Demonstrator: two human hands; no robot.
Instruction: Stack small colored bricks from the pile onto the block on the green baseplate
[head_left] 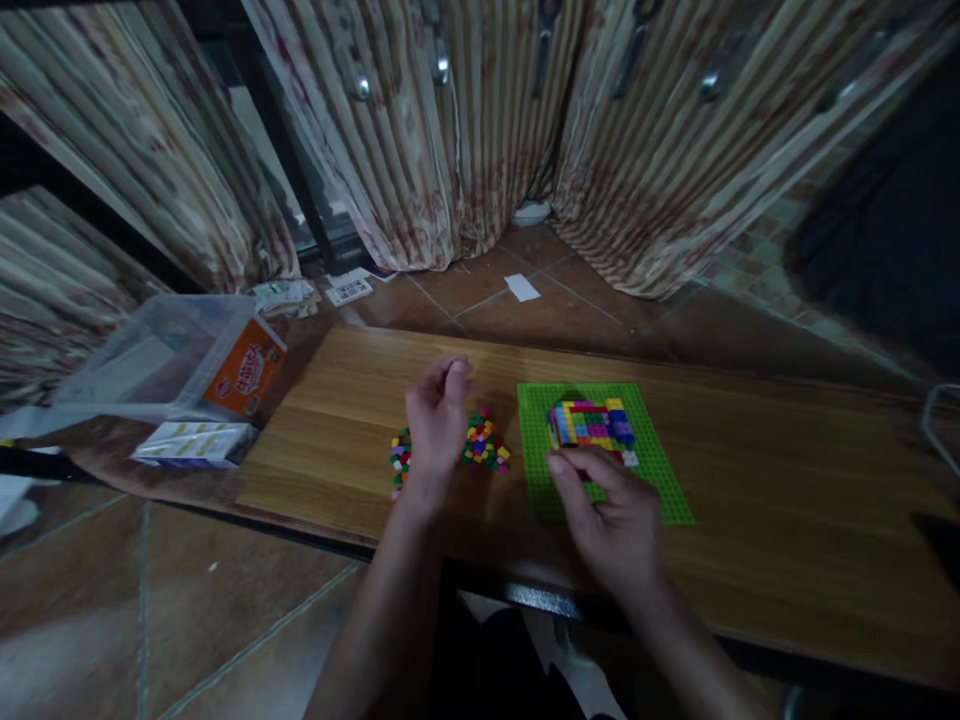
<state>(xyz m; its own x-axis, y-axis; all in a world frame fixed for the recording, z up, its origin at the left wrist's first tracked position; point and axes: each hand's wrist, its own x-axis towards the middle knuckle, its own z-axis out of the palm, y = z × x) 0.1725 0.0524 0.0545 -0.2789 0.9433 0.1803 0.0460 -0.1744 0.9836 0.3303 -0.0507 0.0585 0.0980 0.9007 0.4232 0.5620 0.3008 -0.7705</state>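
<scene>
My left hand (pixel 438 412) is raised over a pile of small colourful toy bricks (pixel 486 442), its fingers pinched together. Whatever is between those fingertips is too small to make out. Part of the pile is hidden behind this hand and wrist. On the right, a green studded baseplate (pixel 660 485) carries a multicoloured brick build (pixel 589 422) with red, yellow, blue, purple and white pieces. My right hand (pixel 613 510) is at the near side of the build, thumb and fingers closed. It covers part of the baseplate, and anything in its grip cannot be made out.
Everything rests on a long wooden table (pixel 787 480). Left of it are a clear plastic bin (pixel 180 350) with an orange label and a white-and-yellow box (pixel 196 443). Striped curtains (pixel 480 130) hang behind, and papers (pixel 523 288) lie on the tiled floor.
</scene>
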